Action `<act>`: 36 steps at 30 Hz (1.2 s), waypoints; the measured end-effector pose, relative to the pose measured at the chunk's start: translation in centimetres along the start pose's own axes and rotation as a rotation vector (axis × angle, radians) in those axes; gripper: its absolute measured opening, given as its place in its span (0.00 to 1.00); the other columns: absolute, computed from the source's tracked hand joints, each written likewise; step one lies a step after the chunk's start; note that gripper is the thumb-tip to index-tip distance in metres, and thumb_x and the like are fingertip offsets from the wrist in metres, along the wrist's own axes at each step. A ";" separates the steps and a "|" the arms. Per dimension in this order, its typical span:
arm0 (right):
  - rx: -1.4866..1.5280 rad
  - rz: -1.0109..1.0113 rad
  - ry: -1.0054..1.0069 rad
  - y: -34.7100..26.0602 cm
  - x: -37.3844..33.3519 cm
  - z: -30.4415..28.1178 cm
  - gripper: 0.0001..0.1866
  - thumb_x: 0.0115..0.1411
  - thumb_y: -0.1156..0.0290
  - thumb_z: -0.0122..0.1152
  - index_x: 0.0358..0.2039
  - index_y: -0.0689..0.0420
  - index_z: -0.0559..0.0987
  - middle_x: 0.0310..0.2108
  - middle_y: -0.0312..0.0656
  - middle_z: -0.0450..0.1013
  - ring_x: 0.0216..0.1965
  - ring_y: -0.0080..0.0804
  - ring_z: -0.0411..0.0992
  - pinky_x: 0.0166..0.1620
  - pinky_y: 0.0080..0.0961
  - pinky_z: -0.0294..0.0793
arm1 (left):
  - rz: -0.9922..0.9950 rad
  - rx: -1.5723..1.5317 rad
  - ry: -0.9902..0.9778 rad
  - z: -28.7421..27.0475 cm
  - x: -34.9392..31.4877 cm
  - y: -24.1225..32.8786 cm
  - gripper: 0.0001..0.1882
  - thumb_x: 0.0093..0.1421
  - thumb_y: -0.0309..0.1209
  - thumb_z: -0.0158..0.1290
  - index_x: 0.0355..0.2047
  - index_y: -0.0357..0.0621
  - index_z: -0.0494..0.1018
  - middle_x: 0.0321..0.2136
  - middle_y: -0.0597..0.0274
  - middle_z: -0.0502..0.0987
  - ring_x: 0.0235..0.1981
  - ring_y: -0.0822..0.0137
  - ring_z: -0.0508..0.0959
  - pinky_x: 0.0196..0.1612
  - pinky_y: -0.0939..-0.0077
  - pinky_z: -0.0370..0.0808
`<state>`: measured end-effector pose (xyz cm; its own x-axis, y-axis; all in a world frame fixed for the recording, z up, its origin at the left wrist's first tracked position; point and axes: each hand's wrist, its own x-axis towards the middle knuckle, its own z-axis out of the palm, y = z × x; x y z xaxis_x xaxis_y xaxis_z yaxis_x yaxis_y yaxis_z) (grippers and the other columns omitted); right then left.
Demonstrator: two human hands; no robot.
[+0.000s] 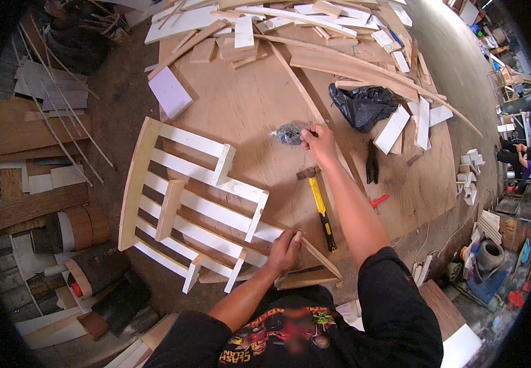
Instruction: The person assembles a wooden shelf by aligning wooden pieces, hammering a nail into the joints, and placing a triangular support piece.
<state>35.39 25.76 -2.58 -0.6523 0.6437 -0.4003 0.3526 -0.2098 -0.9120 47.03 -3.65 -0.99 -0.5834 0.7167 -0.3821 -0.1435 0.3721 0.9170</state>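
Note:
A slatted wooden frame (207,205), with white slats and bare-wood crosspieces, spans the left and lower middle of the view. My left hand (284,252) is closed around its near right part, beside a narrow wooden strip (317,256). Farther out, my right hand (319,145) has its fingers pinched together at the edge of a small clear plastic bag (289,134) of dark small pieces. Whatever those fingertips hold is too small to make out. Between my arms lies a claw hammer (321,211) with a yellow and black handle.
Offcuts and boards (244,32) are heaped along the plywood tabletop's (235,92) far side. A black plastic bag (363,105), black-handled pliers (371,162) and a red tool (380,200) lie to the right. A pale lilac block (170,92) sits beyond the frame. A person (523,156) sits far right.

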 end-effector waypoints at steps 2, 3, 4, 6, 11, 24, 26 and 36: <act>-0.055 -0.097 -0.033 0.0 -3.4 -1.3 0.07 0.67 0.72 0.61 0.38 0.64 0.79 0.27 0.38 0.76 0.27 0.22 0.75 0.31 0.21 0.75 | -0.074 -0.013 -0.020 0.2 -0.4 0.2 0.18 0.74 0.40 0.44 0.47 0.37 0.75 0.33 0.44 0.79 0.37 0.47 0.81 0.43 0.58 0.76; -0.056 -0.068 -0.025 0.2 -4.7 -2.0 0.07 0.67 0.72 0.61 0.38 0.64 0.79 0.27 0.38 0.76 0.27 0.22 0.75 0.31 0.21 0.75 | 0.003 0.024 0.048 0.4 0.0 0.2 0.21 0.74 0.42 0.43 0.49 0.36 0.74 0.32 0.48 0.79 0.34 0.55 0.79 0.42 0.62 0.76; -0.080 -0.108 -0.032 1.1 -6.6 -2.8 0.07 0.67 0.72 0.61 0.37 0.64 0.78 0.27 0.38 0.76 0.27 0.22 0.75 0.31 0.22 0.75 | 0.062 0.058 0.103 0.8 0.0 0.0 0.24 0.74 0.45 0.42 0.51 0.35 0.74 0.30 0.53 0.79 0.32 0.63 0.77 0.40 0.65 0.75; -0.093 -0.087 -0.044 3.2 -11.0 -3.5 0.06 0.67 0.73 0.61 0.37 0.64 0.78 0.26 0.38 0.77 0.26 0.23 0.75 0.32 0.23 0.76 | -0.059 0.076 0.017 0.4 -0.1 -0.9 0.24 0.74 0.44 0.40 0.52 0.36 0.74 0.28 0.54 0.78 0.30 0.65 0.76 0.37 0.65 0.74; -0.212 -0.074 -0.128 5.6 -19.2 -4.9 0.04 0.67 0.74 0.60 0.36 0.62 0.77 0.27 0.39 0.77 0.28 0.24 0.76 0.34 0.25 0.75 | 0.045 0.025 0.018 0.4 0.1 0.0 0.21 0.75 0.40 0.39 0.49 0.33 0.74 0.38 0.47 0.79 0.39 0.56 0.79 0.47 0.65 0.75; -0.264 -0.081 -0.159 8.2 -24.3 -4.0 0.03 0.62 0.76 0.62 0.35 0.61 0.79 0.31 0.50 0.77 0.32 0.48 0.77 0.38 0.35 0.75 | 0.033 0.032 0.045 0.2 0.0 0.8 0.15 0.73 0.30 0.40 0.50 0.33 0.73 0.47 0.49 0.80 0.50 0.60 0.79 0.58 0.66 0.72; -0.271 -0.085 -0.147 8.7 -24.5 -4.0 0.03 0.62 0.76 0.62 0.35 0.61 0.79 0.31 0.49 0.77 0.33 0.48 0.78 0.38 0.35 0.76 | 0.014 0.001 0.032 0.2 0.0 0.8 0.15 0.73 0.29 0.40 0.50 0.32 0.73 0.47 0.48 0.80 0.51 0.60 0.79 0.59 0.66 0.72; -0.259 -0.147 -0.122 9.0 -24.7 -3.3 0.06 0.61 0.71 0.64 0.37 0.58 0.82 0.32 0.49 0.78 0.36 0.52 0.78 0.39 0.43 0.77 | 0.109 0.210 -0.050 -0.5 0.5 0.6 0.14 0.70 0.26 0.41 0.44 0.30 0.75 0.47 0.43 0.79 0.51 0.52 0.78 0.58 0.62 0.72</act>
<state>56.92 10.40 -0.61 -0.7788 0.5571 -0.2883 0.3976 0.0830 -0.9138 46.20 -3.37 -0.54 -0.5453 0.7857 -0.2922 0.0909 0.4020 0.9111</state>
